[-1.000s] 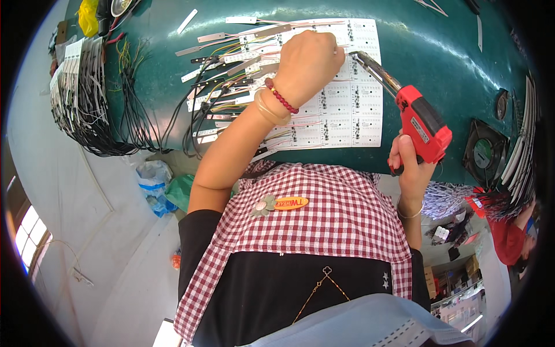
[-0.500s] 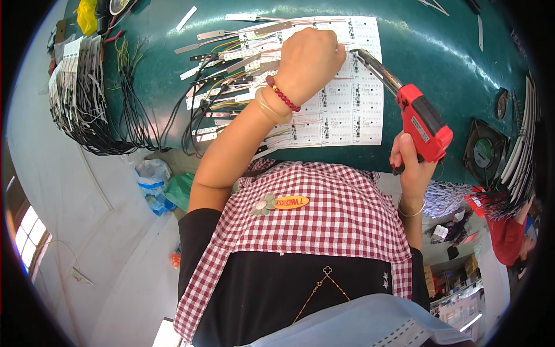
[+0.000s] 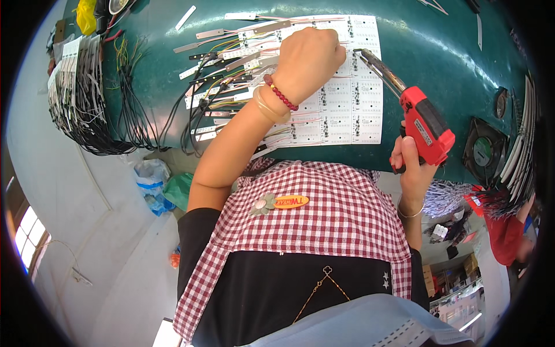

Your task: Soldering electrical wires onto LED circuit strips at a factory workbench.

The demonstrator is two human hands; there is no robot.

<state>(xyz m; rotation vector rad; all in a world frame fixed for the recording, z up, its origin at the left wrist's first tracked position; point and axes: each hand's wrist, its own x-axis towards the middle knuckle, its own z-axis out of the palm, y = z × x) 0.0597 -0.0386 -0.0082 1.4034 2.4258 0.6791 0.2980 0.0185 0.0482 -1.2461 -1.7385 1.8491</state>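
Note:
My right hand (image 3: 413, 163) is wrapped round the handle of a red and black soldering gun (image 3: 426, 124). Its long metal barrel slants up to the left, with the dark tip over a white circuit board panel (image 3: 367, 124). My left hand (image 3: 310, 56) is above the same panel, just left of the tip, fingers curled closed and pointing down. What those fingers pinch is hidden under the hand. Thin wires (image 3: 303, 120) run across the panel from small metal and white strips (image 3: 219, 33) along its left side.
Black cables (image 3: 141, 118) and a thick bundle of wired strips (image 3: 75, 98) hang over the left table edge. At right are a black square fan (image 3: 484, 147) and a bundle of pale wires (image 3: 514, 162). A loose white strip (image 3: 185, 18) lies at the far left of the green table (image 3: 428, 34).
The soldering gun and my right hand have shifted slightly to the right, taking the tip a little away from my left fingers. My left hand stays almost in place.

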